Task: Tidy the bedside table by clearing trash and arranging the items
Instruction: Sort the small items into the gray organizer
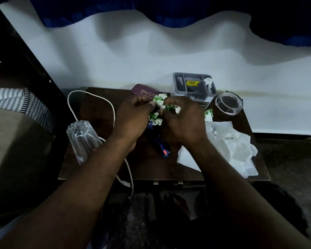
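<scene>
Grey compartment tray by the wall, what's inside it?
In the grey tray: a crumpled white paper wad at its right side and a yellow sticker. Darker compartments can't be made out.

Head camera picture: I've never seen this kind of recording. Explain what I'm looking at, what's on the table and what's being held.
There is no machine here. A person wears a camera on the head, and it looks down at their own arms. The left hand and right hand meet over a dark bedside table. Both pinch crumpled green-and-white paper in their grip. On the table are a drinking glass, a white cable, a purple case, a grey divided tray, a clear jar, loose white paper and another green-and-white wad.
</scene>
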`<act>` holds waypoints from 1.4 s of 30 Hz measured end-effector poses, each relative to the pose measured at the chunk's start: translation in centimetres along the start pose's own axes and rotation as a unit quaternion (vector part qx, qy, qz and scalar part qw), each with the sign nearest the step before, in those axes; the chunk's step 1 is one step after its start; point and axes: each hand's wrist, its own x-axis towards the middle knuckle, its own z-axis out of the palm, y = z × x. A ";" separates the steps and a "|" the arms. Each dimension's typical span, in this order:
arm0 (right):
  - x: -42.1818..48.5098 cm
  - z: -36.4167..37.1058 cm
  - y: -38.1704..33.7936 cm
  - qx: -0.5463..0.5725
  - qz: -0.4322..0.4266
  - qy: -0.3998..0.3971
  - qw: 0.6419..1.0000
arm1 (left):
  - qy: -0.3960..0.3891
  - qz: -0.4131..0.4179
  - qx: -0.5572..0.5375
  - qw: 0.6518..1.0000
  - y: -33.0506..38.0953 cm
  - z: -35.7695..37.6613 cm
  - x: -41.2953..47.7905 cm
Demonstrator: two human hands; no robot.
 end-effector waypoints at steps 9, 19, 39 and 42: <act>-0.1 -0.6 -1.7 0.499 0.241 -0.043 0.832 | -0.053 0.029 -0.097 0.993 0.3 0.8 -0.3; 0.5 -1.9 -0.2 0.373 0.309 -0.006 0.875 | -0.023 0.172 0.251 0.952 -0.9 0.7 0.0; 1.5 -5.5 3.8 0.131 0.168 0.031 0.977 | -0.120 0.045 0.541 0.831 -4.3 3.5 -0.3; 1.5 -5.9 4.5 -0.014 0.120 -0.001 0.993 | -0.077 0.098 0.526 0.841 -3.1 3.4 -0.5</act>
